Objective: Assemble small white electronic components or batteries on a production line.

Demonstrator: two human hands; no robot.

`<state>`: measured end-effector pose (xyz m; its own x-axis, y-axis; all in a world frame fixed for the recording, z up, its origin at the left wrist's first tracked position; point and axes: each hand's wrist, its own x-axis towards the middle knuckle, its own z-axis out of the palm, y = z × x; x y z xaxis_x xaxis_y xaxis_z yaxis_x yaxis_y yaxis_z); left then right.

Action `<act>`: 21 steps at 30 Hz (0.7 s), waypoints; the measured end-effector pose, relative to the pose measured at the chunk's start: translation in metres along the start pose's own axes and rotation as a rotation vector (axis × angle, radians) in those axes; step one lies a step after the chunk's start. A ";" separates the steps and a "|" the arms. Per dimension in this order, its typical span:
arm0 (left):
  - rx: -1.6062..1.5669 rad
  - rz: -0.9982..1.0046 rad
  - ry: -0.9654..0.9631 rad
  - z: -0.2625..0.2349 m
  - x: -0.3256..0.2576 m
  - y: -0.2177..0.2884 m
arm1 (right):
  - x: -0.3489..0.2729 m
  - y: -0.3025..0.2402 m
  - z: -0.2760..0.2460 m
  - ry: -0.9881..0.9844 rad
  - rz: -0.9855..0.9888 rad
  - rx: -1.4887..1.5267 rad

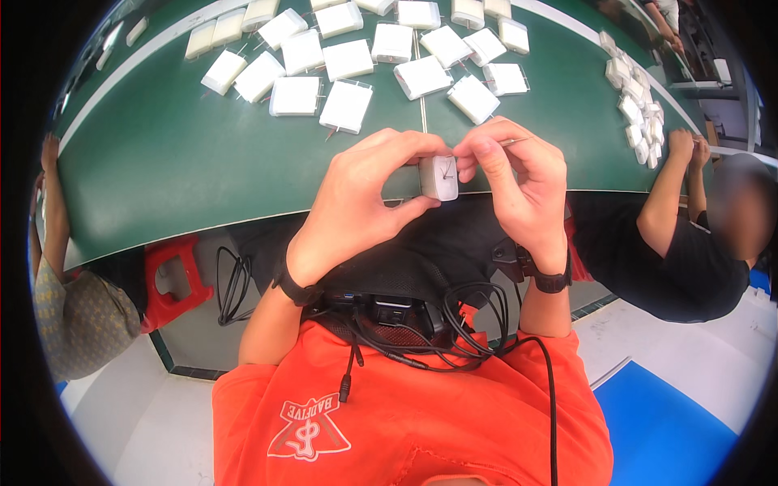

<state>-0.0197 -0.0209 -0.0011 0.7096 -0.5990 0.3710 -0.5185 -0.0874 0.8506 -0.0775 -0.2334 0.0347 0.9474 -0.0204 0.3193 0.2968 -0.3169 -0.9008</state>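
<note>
Orange shirt [421,421] is filling the bottom of the view, with black cables [454,324] and a small black device [393,310] hanging at the chest. Beyond it, a green table [178,162] is curving across the room, sitting over a pale floor with a blue patch [664,421]. Left hand [356,202] is rising from below, thumb and fingers closing around a small white rectangular block [438,177] and holding it just above the table's near edge. Right hand [519,182] is pinching at the block's top right corner, fingers curled tight on it; a thin wire seems to be sticking out there, too small to tell. Both wrists are wearing black bands. Many white blocks [348,57] are lying scattered on the far tabletop, well apart from the hands. A red stool [174,279] is standing under the table. Other people's arms are resting at the left and right edges.
</note>
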 end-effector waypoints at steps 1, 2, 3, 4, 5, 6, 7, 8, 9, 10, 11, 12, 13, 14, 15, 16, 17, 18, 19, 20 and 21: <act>0.006 0.003 -0.002 0.000 0.000 0.000 | 0.000 0.000 0.000 0.000 0.001 0.000; 0.011 0.006 -0.003 0.000 0.000 0.000 | 0.000 0.001 0.000 -0.002 -0.003 -0.002; 0.011 0.006 -0.003 0.000 0.000 0.000 | 0.000 0.001 0.001 -0.003 -0.007 -0.004; 0.016 0.012 -0.001 0.000 0.000 -0.001 | 0.000 0.001 0.000 -0.003 -0.006 -0.004; 0.021 0.018 0.002 0.000 0.000 -0.001 | 0.001 0.001 0.000 -0.005 -0.012 -0.018; 0.021 0.017 0.002 0.000 0.000 -0.001 | 0.001 0.000 -0.001 -0.007 -0.018 -0.032; 0.021 0.017 0.004 0.000 0.000 -0.001 | 0.001 0.001 -0.001 -0.007 -0.017 -0.032; 0.022 0.018 0.006 0.000 0.000 -0.001 | 0.001 0.001 0.000 -0.003 -0.018 -0.037; 0.021 0.017 0.006 0.000 0.000 -0.001 | 0.000 0.001 0.000 0.002 -0.019 -0.042; 0.021 0.011 0.001 0.000 0.000 0.000 | 0.000 0.001 0.000 0.002 -0.018 -0.042; 0.020 0.005 -0.005 0.000 0.000 0.000 | 0.000 0.001 0.000 0.005 -0.017 -0.045; 0.021 0.004 -0.004 0.000 0.000 0.000 | 0.000 0.001 0.000 0.007 -0.017 -0.047; 0.024 0.002 -0.007 0.000 0.000 -0.001 | 0.000 0.001 0.000 0.007 -0.016 -0.047; 0.027 0.001 -0.009 0.000 -0.001 -0.001 | 0.001 0.000 0.001 0.010 -0.022 -0.064; 0.026 0.000 -0.009 0.000 -0.001 -0.001 | 0.001 0.000 0.001 0.013 -0.027 -0.081; 0.019 -0.006 -0.011 0.000 -0.001 -0.001 | 0.002 -0.002 0.002 0.013 -0.027 -0.080; 0.012 -0.012 -0.013 0.000 -0.001 -0.001 | 0.002 -0.005 0.002 0.008 -0.025 -0.116; 0.011 -0.013 -0.013 0.000 -0.001 -0.001 | 0.003 -0.007 0.002 0.004 -0.022 -0.153; -0.004 -0.025 -0.011 -0.001 -0.001 0.000 | 0.004 -0.008 0.002 0.003 -0.021 -0.154; -0.019 -0.037 -0.009 -0.001 -0.001 0.000 | 0.005 -0.009 0.002 -0.006 -0.046 -0.187; -0.020 -0.037 -0.010 -0.001 -0.001 -0.001 | 0.005 -0.010 0.002 -0.015 -0.070 -0.222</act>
<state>-0.0194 -0.0197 -0.0018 0.7236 -0.6033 0.3352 -0.4818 -0.0938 0.8713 -0.0751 -0.2284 0.0445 0.9277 0.0227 0.3727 0.3298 -0.5176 -0.7895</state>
